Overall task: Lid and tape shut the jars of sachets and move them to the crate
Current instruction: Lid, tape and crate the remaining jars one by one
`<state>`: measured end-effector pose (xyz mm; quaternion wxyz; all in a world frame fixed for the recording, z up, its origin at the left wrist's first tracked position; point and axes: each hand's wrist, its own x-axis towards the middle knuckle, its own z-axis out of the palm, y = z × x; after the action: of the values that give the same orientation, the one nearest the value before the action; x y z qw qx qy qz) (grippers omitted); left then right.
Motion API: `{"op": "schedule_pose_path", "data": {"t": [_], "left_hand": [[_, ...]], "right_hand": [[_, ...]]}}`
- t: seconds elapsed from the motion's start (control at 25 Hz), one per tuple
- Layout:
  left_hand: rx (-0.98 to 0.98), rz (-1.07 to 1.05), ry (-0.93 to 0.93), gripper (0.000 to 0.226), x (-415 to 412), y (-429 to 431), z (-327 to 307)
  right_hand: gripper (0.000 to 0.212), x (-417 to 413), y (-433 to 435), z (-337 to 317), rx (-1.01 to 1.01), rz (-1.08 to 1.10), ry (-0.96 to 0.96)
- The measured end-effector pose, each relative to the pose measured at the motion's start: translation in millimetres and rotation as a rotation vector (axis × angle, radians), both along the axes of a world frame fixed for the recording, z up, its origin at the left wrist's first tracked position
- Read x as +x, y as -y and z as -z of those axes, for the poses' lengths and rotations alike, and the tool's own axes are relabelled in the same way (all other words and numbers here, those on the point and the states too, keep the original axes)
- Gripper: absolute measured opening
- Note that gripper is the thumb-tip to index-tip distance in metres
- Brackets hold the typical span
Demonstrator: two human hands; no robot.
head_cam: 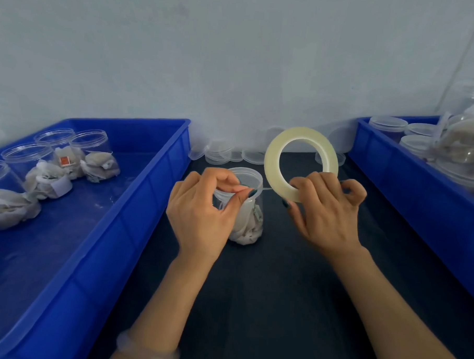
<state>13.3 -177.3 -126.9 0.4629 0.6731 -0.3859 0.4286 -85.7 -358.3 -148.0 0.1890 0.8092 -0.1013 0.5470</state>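
Lidded clear jar (247, 226) of sachets stands upright, pale tape roll (303, 133) (raised) just right.

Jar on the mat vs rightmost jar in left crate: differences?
The mat jar wears a lid; the crate jar is open-topped. The mat jar stands on the dark mat, left hand at its rim; the crate jar sits untouched in the blue crate. Both are clear, upright, holding white sachets.

Both bare forearms extend forward, the left grip (202, 210) pinching the tape end (266, 189) between thumb and forefinger, the right grip (329, 210) with fingers curled round the tape roll (271, 156).
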Motion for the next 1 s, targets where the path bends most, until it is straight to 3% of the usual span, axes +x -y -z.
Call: {"op": "schedule_pose_path", "data": {"t": [0.28, 0.48, 1.0], "left_hand": [[0.185, 0.194, -0.291, 0.037, 12.5, -22.5, -15.9], [0.319, 0.429, -0.519, 0.04, 26.8, -37.9, -16.4], [0.293, 0.298, -0.633, 0.039, 41.3, -40.6, -4.9]], "right_hand": [[0.054, 1.4, 8.4, 3.6, 0.326, 0.044, -0.009], [0.056, 5.4, 2.6, 5.1, 0.433, 0.032, -0.067], [0.055, 15.4, -11.1, 2.6, 0.503, 0.026, -0.123]]}}
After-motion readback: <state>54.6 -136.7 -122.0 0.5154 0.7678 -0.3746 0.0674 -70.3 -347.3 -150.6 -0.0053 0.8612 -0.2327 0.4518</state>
